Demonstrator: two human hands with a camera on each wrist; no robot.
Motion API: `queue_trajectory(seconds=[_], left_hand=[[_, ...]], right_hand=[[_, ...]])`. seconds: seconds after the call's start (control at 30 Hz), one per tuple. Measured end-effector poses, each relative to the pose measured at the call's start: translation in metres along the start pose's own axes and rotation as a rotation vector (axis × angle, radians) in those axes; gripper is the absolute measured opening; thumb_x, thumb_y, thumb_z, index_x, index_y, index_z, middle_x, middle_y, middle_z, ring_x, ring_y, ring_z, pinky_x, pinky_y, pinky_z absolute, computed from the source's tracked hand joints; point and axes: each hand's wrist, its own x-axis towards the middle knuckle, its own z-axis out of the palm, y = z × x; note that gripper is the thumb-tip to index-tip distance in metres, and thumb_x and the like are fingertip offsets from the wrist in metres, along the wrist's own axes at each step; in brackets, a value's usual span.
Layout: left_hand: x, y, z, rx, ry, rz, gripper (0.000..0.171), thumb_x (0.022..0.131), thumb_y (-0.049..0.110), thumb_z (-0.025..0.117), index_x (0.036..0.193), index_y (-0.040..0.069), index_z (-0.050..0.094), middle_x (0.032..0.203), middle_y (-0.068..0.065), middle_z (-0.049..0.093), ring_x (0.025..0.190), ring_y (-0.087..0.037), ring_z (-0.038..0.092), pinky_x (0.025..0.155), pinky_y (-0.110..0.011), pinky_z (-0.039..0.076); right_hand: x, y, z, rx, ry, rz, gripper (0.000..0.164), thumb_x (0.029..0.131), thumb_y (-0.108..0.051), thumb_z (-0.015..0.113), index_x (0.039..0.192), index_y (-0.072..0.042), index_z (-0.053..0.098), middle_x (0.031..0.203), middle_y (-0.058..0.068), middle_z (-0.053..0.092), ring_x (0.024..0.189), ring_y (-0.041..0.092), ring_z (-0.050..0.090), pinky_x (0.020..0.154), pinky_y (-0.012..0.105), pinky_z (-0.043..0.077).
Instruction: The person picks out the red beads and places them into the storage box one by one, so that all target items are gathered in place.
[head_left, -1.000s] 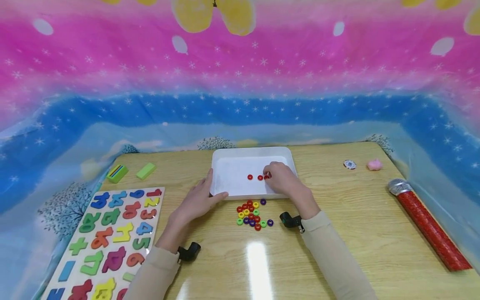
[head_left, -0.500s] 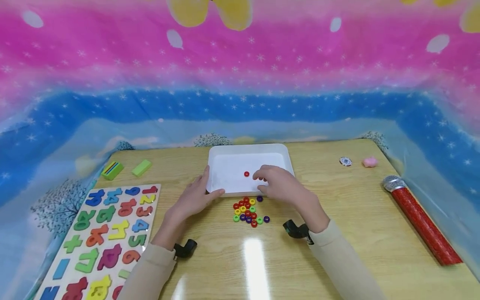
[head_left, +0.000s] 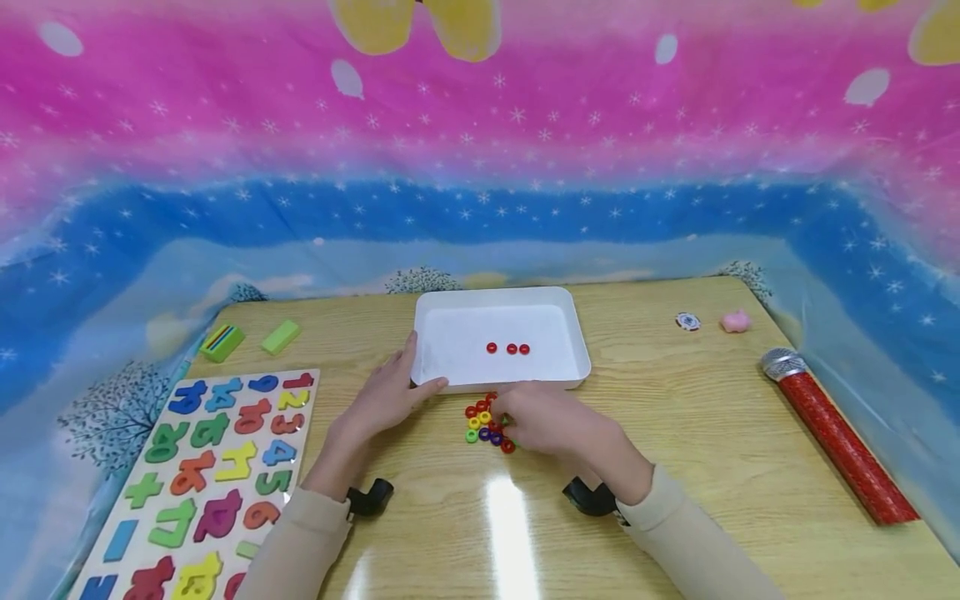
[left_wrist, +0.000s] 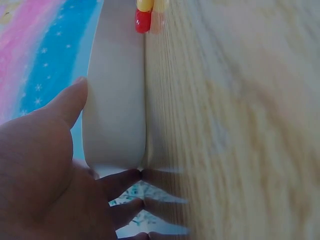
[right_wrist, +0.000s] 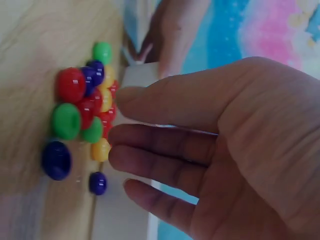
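Bead pile (head_left: 484,418) just below frame ctr, immediately frame-left of R hand (head_left: 547,419), the nearer one; thumb/fingers parted, no grip seen. L hand (head_left: 386,396) fingers extended, touching tray (head_left: 495,297) corner.

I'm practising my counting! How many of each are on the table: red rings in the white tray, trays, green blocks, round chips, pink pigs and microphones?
Red rings in the white tray: 3
White tray: 1
Green blocks: 2
Round chip: 1
Pink pig: 1
Microphone: 1
Total: 9
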Motion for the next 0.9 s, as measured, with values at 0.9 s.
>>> queue_trajectory(seconds=[0.9], left_hand=[[0.001, -0.001, 0.001, -0.008, -0.002, 0.002, 0.101, 0.08, 0.075, 0.04, 0.149, 0.022, -0.01, 0.158, -0.006, 0.007, 0.145, -0.03, 0.011, 0.115, -0.056, 0.009]], right_hand=[[0.006, -0.001, 0.012, -0.028, 0.041, -0.001, 0.01, 0.083, -0.008, 0.062, 0.087, -0.015, 0.069, 0.079, -0.008, 0.058, 0.069, 0.008, 0.048, 0.065, 0.021, 0.043]])
